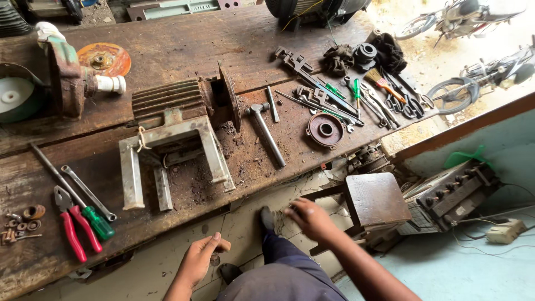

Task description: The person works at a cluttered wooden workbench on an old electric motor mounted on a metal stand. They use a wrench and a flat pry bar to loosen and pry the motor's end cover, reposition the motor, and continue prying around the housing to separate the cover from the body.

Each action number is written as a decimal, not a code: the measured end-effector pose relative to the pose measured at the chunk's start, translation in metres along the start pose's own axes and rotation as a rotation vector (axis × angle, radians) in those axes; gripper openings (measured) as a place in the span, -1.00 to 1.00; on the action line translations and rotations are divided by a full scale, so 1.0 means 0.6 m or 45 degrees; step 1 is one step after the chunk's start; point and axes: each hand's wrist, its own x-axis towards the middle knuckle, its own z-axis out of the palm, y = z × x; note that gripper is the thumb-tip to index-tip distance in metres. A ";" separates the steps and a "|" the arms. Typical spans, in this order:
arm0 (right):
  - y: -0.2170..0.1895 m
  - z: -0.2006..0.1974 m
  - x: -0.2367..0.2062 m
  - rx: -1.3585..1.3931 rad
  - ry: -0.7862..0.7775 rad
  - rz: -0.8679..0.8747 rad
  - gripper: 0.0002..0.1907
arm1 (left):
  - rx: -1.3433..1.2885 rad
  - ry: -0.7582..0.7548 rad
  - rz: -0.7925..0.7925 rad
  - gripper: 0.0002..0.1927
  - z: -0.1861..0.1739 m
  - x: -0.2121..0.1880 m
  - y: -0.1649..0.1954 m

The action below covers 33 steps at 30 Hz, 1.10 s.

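Rusty, scarred wooden workbench point(184, 44) fills the upper left of the frame, bearing a finned motor point(173, 120) at centre. Below it, over cracked floor point(245, 228), the left hand point(199, 259) curls loosely, empty; the right hand point(311, 218) spreads beside a wooden stool point(374, 198).
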 end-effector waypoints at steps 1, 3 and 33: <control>0.011 -0.006 -0.001 -0.053 -0.027 0.078 -0.60 | 0.018 0.001 -0.067 -0.52 -0.001 -0.007 0.003; 0.034 -0.026 0.002 -0.148 -0.080 0.231 -0.55 | 0.074 0.011 -0.061 -0.57 0.000 -0.019 0.007; 0.191 -0.396 0.043 0.454 0.761 -0.428 -0.73 | 1.377 -0.011 -0.505 -0.82 0.399 0.051 -0.054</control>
